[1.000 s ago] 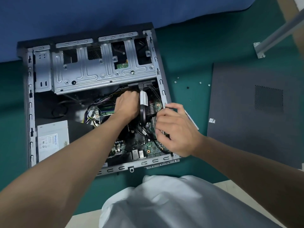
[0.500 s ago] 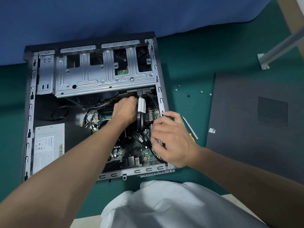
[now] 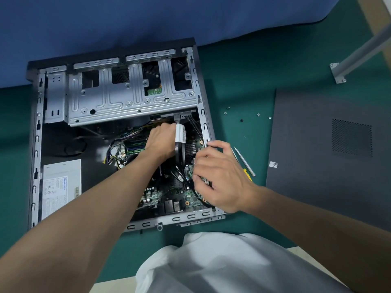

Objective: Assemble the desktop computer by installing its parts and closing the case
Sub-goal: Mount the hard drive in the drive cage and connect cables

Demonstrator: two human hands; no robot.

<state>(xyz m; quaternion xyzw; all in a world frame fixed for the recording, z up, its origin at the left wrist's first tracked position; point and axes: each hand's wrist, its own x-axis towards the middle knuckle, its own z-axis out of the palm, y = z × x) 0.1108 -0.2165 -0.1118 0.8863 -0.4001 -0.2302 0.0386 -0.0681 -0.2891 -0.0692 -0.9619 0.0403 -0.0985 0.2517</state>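
The open computer case [image 3: 36, 144] lies flat on a green mat, with its silver drive cage [image 3: 127, 102] at the far side and the power supply [image 3: 61, 187] at the near left. My left hand [image 3: 160, 140] reaches into the middle of the case beside a black cable with a white label [image 3: 180, 133]. Its fingers curl downward and what they touch is hidden. My right hand [image 3: 222, 178] hovers over the right side of the motherboard [image 3: 156, 195], its fingers curled round a small green circuit card whose edge shows under them.
The dark side panel [image 3: 328, 166] lies on the mat to the right. A screwdriver [image 3: 245, 161] and several loose screws [image 3: 258, 114] lie between panel and case. Blue cloth [image 3: 148, 17] borders the far side, a metal leg [image 3: 359, 53] stands at the top right, and white fabric [image 3: 211, 261] is nearest me.
My right hand has shifted slightly left, further over the motherboard's right side. My left hand stays in the same spot inside the case.
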